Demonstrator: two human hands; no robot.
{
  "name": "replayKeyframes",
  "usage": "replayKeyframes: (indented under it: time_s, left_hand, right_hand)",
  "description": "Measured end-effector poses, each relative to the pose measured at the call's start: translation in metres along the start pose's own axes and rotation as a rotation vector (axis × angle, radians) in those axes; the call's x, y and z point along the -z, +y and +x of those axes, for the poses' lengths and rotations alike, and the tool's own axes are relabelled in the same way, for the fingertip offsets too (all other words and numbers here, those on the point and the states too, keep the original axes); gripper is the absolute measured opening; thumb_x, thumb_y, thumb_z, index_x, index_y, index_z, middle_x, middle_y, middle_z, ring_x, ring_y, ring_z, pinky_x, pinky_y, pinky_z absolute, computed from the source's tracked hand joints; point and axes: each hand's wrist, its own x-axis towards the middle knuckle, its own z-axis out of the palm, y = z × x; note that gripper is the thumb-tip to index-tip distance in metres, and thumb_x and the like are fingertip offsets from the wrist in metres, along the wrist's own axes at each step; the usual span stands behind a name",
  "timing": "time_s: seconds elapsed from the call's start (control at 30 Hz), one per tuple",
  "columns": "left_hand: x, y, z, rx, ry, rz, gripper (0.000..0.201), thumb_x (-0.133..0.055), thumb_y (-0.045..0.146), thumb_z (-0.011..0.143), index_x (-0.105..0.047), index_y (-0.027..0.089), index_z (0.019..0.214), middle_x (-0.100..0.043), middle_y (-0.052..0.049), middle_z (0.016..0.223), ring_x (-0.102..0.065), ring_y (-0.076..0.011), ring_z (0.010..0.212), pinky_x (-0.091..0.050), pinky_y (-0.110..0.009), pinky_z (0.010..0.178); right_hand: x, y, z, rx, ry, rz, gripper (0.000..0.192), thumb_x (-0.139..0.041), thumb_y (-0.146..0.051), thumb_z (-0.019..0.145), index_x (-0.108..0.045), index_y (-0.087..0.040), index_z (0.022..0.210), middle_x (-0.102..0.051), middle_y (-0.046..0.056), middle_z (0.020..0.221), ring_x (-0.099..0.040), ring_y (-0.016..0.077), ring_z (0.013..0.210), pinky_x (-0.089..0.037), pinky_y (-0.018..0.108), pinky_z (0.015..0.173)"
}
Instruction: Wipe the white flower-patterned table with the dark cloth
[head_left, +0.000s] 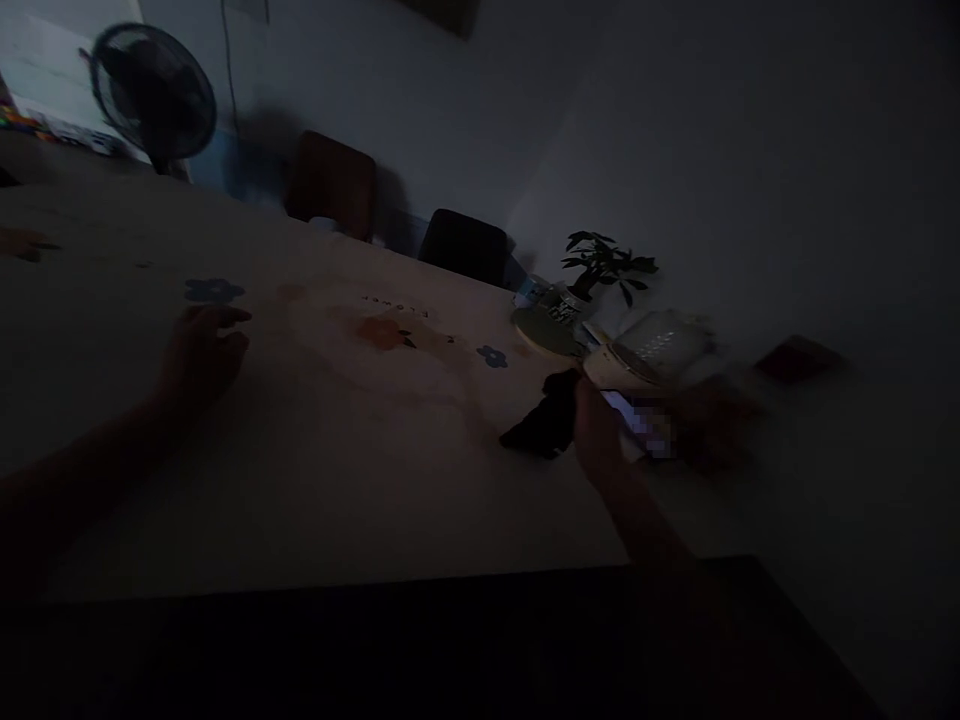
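In dim light, my left hand (202, 355) is over the left part of the table, near a printed blue flower. Its fingers are loosely bent and apart, and nothing shows in them. On the right, my right hand (598, 425) is closed at the edge of a black, limp piece that looks like cloth (544, 418). This black piece spreads to the left of the hand at table height; its exact kind is too dark to tell. Just right of that hand lies a phone with a lit screen (637, 420), partly blurred.
The pale table (337, 480) has printed flowers. At its right end stand a potted plant (600, 265), a round green-topped item (546, 332) and a pale container (626, 365) against the wall. Behind are a brown chair (331, 182), a black chair (463, 245) and a fan (154, 92).
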Motion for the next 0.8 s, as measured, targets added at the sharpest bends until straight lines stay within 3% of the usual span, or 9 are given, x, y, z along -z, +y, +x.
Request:
replayKeyframes:
  time_s: [0.1,0.17,0.23,0.3,0.43,0.6,0.7,0.8]
  left_hand:
    - [-0.003,-0.005,0.001,-0.010,0.012,-0.017,0.040,-0.050,0.023,0.081,-0.067,0.009,0.115,-0.063,-0.013,0.111,-0.057,-0.0251,0.110,-0.047,-0.043,0.105]
    - [-0.004,-0.005,0.000,-0.012,0.011,-0.035,0.038,-0.049,0.023,0.080,-0.066,0.010,0.112,-0.062,-0.012,0.109,-0.058,-0.0251,0.108,-0.049,-0.043,0.104]
    - [-0.005,-0.001,-0.001,-0.015,0.004,-0.045,0.036,-0.049,0.023,0.079,-0.066,0.011,0.109,-0.062,-0.013,0.108,-0.059,-0.0255,0.107,-0.050,-0.043,0.101]
    - [-0.005,0.005,-0.004,-0.028,-0.016,-0.046,0.036,-0.048,0.024,0.079,-0.065,0.012,0.108,-0.062,-0.013,0.109,-0.058,-0.0259,0.108,-0.051,-0.042,0.100]
    - [0.000,0.015,-0.007,-0.013,-0.063,-0.035,0.038,-0.047,0.027,0.079,-0.065,0.011,0.109,-0.062,-0.015,0.115,-0.060,-0.0271,0.107,-0.051,-0.045,0.099]
    - [0.010,0.016,-0.005,0.006,-0.048,-0.012,0.040,-0.047,0.031,0.077,-0.063,0.014,0.110,-0.063,-0.015,0.114,-0.058,-0.0321,0.117,-0.049,-0.050,0.103]
    - [0.010,0.009,-0.002,-0.022,-0.040,0.001,0.044,-0.047,0.035,0.075,-0.063,0.013,0.110,-0.063,-0.017,0.112,-0.058,-0.0360,0.117,-0.048,-0.053,0.103]
    - [0.008,-0.003,-0.001,-0.053,-0.043,-0.019,0.040,-0.047,0.039,0.077,-0.062,0.017,0.107,-0.063,-0.016,0.113,-0.059,-0.0367,0.115,-0.049,-0.054,0.101]
  right_hand:
    - [-0.017,0.013,-0.043,0.044,-0.210,-0.151,0.053,-0.044,-0.060,0.089,-0.064,-0.020,0.116,-0.064,0.015,0.124,-0.057,0.0329,0.121,-0.040,0.055,0.108]
    - [-0.025,0.018,-0.063,0.107,-0.313,-0.287,0.056,-0.043,-0.055,0.089,-0.060,-0.018,0.127,-0.055,0.017,0.139,-0.046,0.0359,0.135,-0.034,0.059,0.113]
    - [-0.032,0.017,-0.072,0.137,-0.356,-0.370,0.059,-0.039,-0.053,0.092,-0.056,-0.016,0.135,-0.045,0.019,0.148,-0.035,0.0375,0.142,-0.030,0.061,0.115]
    - [-0.044,0.009,-0.072,0.155,-0.387,-0.381,0.057,-0.036,-0.051,0.096,-0.054,-0.017,0.138,-0.044,0.019,0.149,-0.035,0.0373,0.142,-0.030,0.061,0.114]
    - [-0.086,-0.031,-0.071,0.339,-0.452,-0.350,0.051,-0.040,-0.043,0.097,-0.049,-0.019,0.141,-0.044,0.017,0.147,-0.038,0.0343,0.139,-0.032,0.058,0.114]
    - [-0.143,-0.109,-0.094,0.626,-0.647,-0.328,0.051,-0.047,-0.035,0.099,-0.045,-0.010,0.143,-0.037,0.019,0.151,-0.031,0.0312,0.141,-0.027,0.052,0.117]
    - [-0.167,-0.144,-0.112,0.803,-0.717,-0.395,0.047,-0.042,-0.043,0.104,-0.047,-0.017,0.142,-0.038,0.014,0.153,-0.030,0.0313,0.141,-0.032,0.053,0.113]
    - [-0.176,-0.153,-0.126,0.920,-0.694,-0.459,0.048,-0.042,-0.052,0.103,-0.046,-0.027,0.143,-0.034,0.007,0.158,-0.025,0.0329,0.143,-0.033,0.059,0.109]
